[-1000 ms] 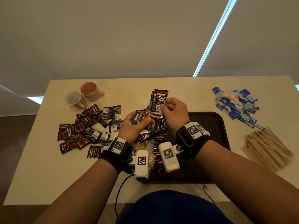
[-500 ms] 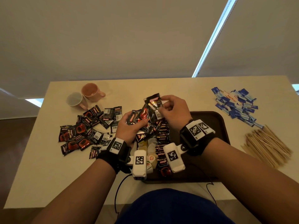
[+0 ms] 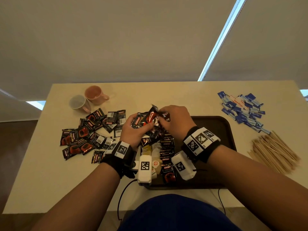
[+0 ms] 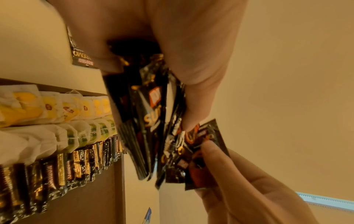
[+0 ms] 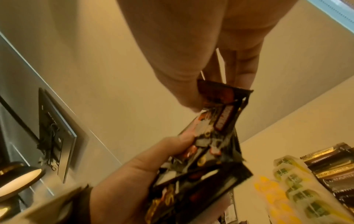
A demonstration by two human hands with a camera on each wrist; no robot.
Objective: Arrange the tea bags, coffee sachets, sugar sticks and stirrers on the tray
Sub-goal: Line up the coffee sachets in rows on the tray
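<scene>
My left hand [image 3: 135,129] grips a bundle of black coffee sachets [image 3: 141,121] just above the left end of the dark brown tray [image 3: 216,125]. In the left wrist view the same bundle of sachets [image 4: 151,121] fans out below the palm. My right hand [image 3: 173,120] pinches one coffee sachet [image 3: 152,116] against the top of that bundle; the right wrist view shows this sachet [image 5: 222,109] between thumb and fingers. Rows of tea bags [image 4: 57,109] and coffee sachets [image 4: 57,171] lie on the tray. Sugar sticks [image 3: 243,110] and wooden stirrers [image 3: 273,152] lie on the table to the right.
Loose coffee sachets [image 3: 86,134] are scattered on the beige table [image 3: 50,180] left of the tray. A pink mug [image 3: 95,95] and a grey mug [image 3: 78,103] stand at the back left. A black cable [image 3: 121,197] hangs over the near edge.
My right hand has lowered its sachet from upright above the tray down onto the bundle in my left hand. The left hand has risen slightly to meet it.
</scene>
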